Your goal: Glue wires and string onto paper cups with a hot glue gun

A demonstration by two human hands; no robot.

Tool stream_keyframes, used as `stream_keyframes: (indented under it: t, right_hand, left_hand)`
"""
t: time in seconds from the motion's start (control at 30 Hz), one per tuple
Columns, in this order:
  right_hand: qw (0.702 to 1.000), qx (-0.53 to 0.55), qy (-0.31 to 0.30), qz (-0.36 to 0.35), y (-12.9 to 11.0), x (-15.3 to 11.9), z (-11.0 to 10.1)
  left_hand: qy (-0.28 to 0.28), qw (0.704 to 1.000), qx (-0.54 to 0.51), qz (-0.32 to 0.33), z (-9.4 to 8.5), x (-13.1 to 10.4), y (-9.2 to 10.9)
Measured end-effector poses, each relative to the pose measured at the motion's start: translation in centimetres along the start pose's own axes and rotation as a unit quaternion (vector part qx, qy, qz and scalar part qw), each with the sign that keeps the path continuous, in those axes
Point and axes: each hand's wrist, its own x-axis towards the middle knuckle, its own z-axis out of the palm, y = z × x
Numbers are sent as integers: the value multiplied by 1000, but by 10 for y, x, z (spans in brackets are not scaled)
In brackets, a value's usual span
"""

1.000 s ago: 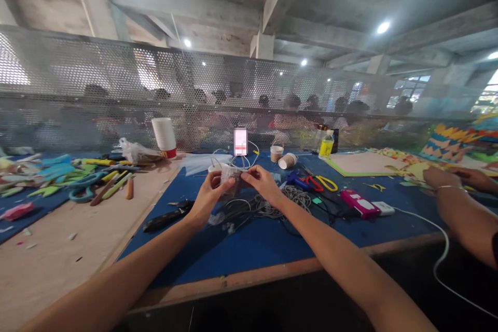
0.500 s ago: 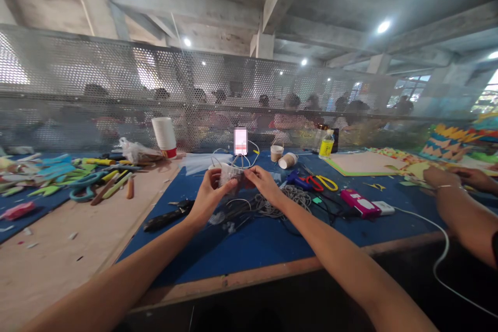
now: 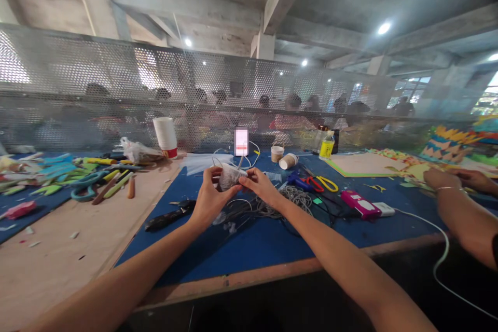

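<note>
Whitish-grey bundle (image 3: 229, 178) (head view; exact make-up unclear) is btwn both hands, over the blue mat (image 3: 194, 257). L hand (image 3: 212, 193) has fingers clamped on its left side; R hand (image 3: 260, 187) pinches its right edge. Tangled grey cord (image 3: 292, 200) shows either side of R wrist; lit phone (image 3: 241, 141) stands beyond.

No text can be read; the yellow bottle label (image 3: 326, 150) is too small.

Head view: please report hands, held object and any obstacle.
Left hand and right hand on pale rounded object. Object partly covered. Tangled grey cord near right hand, possibly in the way.
</note>
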Motion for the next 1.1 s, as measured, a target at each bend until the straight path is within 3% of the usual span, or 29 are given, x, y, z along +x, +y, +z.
stream_keyframes:
  t: [0.27,0.5,0.7,0.87,1.1]
  right_hand:
    - [999,15,12,38,-17,-5,-4]
    - [999,12,-4,31,-19,-5,-3]
    - [1000,5,-13,17,-13,-2,-8]
    - [998,-4,-63,8,-17,-7,-10]
    - [997,40,-67,11,-14,-7,-8]
  left_hand:
    - [-35,998,-28,33,-4,-3,8]
    - [-26,997,-15,67,-2,-3,7]
    - [-25,994,-107,-10,-5,-1,8]
    - [-32,982,-168,-83,-7,7,5]
    - [-50,973,-202,-98,-8,9,-3]
